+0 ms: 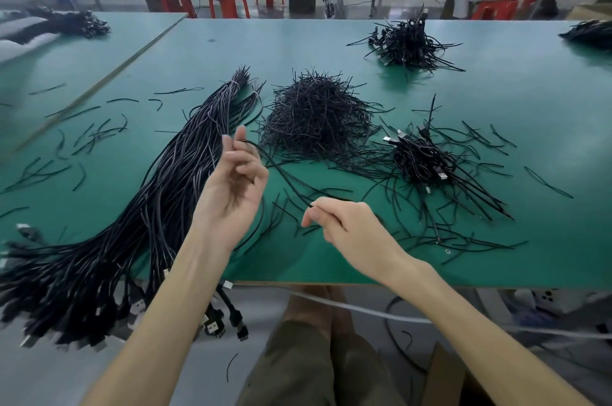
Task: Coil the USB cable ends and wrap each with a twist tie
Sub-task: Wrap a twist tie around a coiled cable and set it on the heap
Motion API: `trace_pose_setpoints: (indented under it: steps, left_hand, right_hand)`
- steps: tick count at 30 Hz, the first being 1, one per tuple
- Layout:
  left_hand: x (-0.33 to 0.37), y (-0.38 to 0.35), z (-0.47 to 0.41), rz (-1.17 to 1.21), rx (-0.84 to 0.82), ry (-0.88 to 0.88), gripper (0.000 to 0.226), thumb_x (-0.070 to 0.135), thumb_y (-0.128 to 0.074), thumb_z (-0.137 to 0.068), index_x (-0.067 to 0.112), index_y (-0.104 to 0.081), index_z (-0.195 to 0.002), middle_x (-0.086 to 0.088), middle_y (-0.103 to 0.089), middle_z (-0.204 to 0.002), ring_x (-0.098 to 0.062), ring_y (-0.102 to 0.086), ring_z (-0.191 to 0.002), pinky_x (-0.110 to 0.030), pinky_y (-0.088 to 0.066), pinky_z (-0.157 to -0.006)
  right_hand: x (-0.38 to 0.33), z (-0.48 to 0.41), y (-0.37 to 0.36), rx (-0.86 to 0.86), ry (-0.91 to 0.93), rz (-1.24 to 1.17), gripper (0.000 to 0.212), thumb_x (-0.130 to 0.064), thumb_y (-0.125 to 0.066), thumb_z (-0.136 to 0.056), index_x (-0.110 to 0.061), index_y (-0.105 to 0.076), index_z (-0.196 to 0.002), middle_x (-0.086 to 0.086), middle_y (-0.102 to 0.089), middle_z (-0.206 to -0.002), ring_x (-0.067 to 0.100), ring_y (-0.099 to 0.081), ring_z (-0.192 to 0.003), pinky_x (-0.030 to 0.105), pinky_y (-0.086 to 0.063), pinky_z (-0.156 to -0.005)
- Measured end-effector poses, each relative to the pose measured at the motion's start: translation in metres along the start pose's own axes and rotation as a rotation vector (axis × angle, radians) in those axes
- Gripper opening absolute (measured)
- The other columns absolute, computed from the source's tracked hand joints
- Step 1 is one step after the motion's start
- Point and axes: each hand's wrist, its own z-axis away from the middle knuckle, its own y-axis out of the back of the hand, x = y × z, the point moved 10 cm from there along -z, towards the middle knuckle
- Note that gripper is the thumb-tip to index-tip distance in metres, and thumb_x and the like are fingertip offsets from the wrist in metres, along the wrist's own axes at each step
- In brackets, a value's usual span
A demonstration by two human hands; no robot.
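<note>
The left hand [231,187], fingers half-curled, holds a thin glossy black cable [284,178] — the right hand [344,223] pinches it. A wiry twist-tie heap [314,114] sits at twelve o'clock.

The left forearm [172,306] and right forearm [463,309] are bare along all the length that shows, and so are the left hand [231,187] and right hand [344,223], with short, plain nails on the fingertips. Below the near edge of the desk [331,273] the lap is covered by shorts [298,366] of olive-khaki cloth, loosely creased, its 2 legs lying side by side. Just under that desk edge a strip of bare leg [314,303] shows beyond the cloth.
</note>
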Motion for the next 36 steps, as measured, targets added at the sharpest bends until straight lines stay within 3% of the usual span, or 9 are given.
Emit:
trace_pose_setpoints:
  steps: [6, 9, 11, 14, 16, 20, 25, 30, 36]
  left_hand:
    - [-0.01, -0.006, 0.013, 0.059, -0.037, 0.034, 0.025, 0.039, -0.071, -0.089, 0.014, -0.074, -0.093, 0.006, -0.064, -0.074, -0.006, -0.056, -0.056, -0.017, -0.04, -0.056]
    - [0.005, 0.0, 0.012, -0.395, 0.084, -0.11, 0.029, 0.044, -0.058, -0.101, 0.024, -0.064, -0.08, 0.008, -0.059, -0.089, -0.009, -0.057, -0.08, -0.022, -0.046, -0.08]
    - [0.007, 0.0, 0.013, -0.346, 0.055, -0.086, 0.031, 0.033, -0.051, -0.108, 0.016, -0.055, -0.082, -0.001, -0.061, -0.099, -0.017, -0.065, -0.097, -0.031, -0.052, -0.092]
    - [-0.002, -0.018, 0.017, -0.197, -0.138, 0.073, 0.033, 0.028, -0.035, -0.114, 0.012, -0.051, -0.089, 0.001, -0.056, -0.084, -0.009, -0.054, -0.063, -0.022, -0.045, -0.066]
    - [-0.006, -0.025, 0.022, -0.525, -0.203, 0.1, 0.038, 0.035, -0.035, -0.112, 0.018, -0.052, -0.082, 0.008, -0.049, -0.068, -0.007, -0.034, -0.048, -0.022, -0.03, -0.05]
    - [-0.025, -0.028, 0.031, -1.532, -0.314, 0.005, 0.038, 0.048, -0.054, -0.102, 0.021, -0.061, -0.076, 0.003, -0.051, -0.059, -0.013, -0.035, -0.048, -0.026, -0.024, -0.047]
    - [-0.067, -0.012, 0.03, -1.975, -0.343, -0.048, 0.03, 0.014, -0.046, -0.109, 0.002, -0.064, -0.089, 0.001, -0.078, -0.08, -0.016, -0.073, -0.068, -0.026, -0.052, -0.064]
    - [-0.058, -0.017, 0.029, -1.63, -0.155, -0.352, 0.034, 0.022, -0.042, -0.106, 0.001, -0.057, -0.084, 0.001, -0.079, -0.093, -0.017, -0.076, -0.093, -0.03, -0.059, -0.085]
    - [-0.043, -0.026, 0.025, -1.383, -0.05, -0.388, 0.032, 0.022, -0.047, -0.106, 0.004, -0.069, -0.091, 0.001, -0.076, -0.09, -0.012, -0.072, -0.087, -0.025, -0.055, -0.08]
  right_hand:
    - [-0.001, 0.003, -0.005, -0.045, 0.03, 0.024, 0.027, -0.032, -0.046, -0.107, -0.03, -0.066, -0.089, 0.004, -0.049, -0.06, 0.033, -0.043, -0.058, 0.042, -0.042, -0.056]
    - [0.006, 0.004, -0.004, -0.067, 0.023, 0.082, 0.029, -0.035, -0.047, -0.107, -0.028, -0.067, -0.086, 0.01, -0.056, -0.063, 0.031, -0.05, -0.059, 0.043, -0.045, -0.06]
    - [0.013, 0.005, -0.002, -0.085, -0.003, 0.137, 0.038, -0.044, -0.047, -0.105, -0.025, -0.064, -0.076, 0.0, -0.056, -0.059, 0.024, -0.052, -0.056, 0.04, -0.047, -0.06]
    - [0.023, 0.001, 0.013, -0.034, -0.043, 0.176, 0.059, -0.061, -0.046, -0.099, -0.017, -0.045, -0.06, -0.008, -0.042, -0.05, 0.009, -0.037, -0.045, 0.035, -0.041, -0.056]
    - [0.025, -0.004, 0.028, 0.022, -0.042, 0.196, 0.065, -0.065, -0.047, -0.097, -0.014, -0.033, -0.058, -0.006, -0.031, -0.05, 0.011, -0.029, -0.046, 0.036, -0.036, -0.054]
    - [0.019, -0.016, 0.055, 0.124, -0.025, 0.206, 0.068, -0.063, -0.054, -0.095, -0.01, -0.03, -0.057, 0.0, -0.03, -0.051, 0.013, -0.027, -0.051, 0.034, -0.031, -0.055]
    - [-0.006, -0.022, 0.056, 0.192, 0.015, -0.126, 0.067, -0.056, -0.048, -0.099, -0.014, -0.036, -0.049, -0.003, -0.036, -0.046, 0.011, -0.031, -0.046, 0.026, -0.031, -0.054]
    - [-0.028, -0.018, 0.049, 0.21, 0.094, -0.417, 0.061, -0.048, -0.042, -0.102, -0.013, -0.036, -0.051, -0.008, -0.032, -0.047, 0.009, -0.028, -0.044, 0.016, -0.027, -0.047]
    - [-0.043, -0.014, 0.041, 0.29, 0.181, -0.245, 0.059, -0.042, -0.044, -0.107, -0.016, -0.043, -0.054, -0.007, -0.04, -0.049, 0.009, -0.036, -0.049, 0.021, -0.032, -0.057]
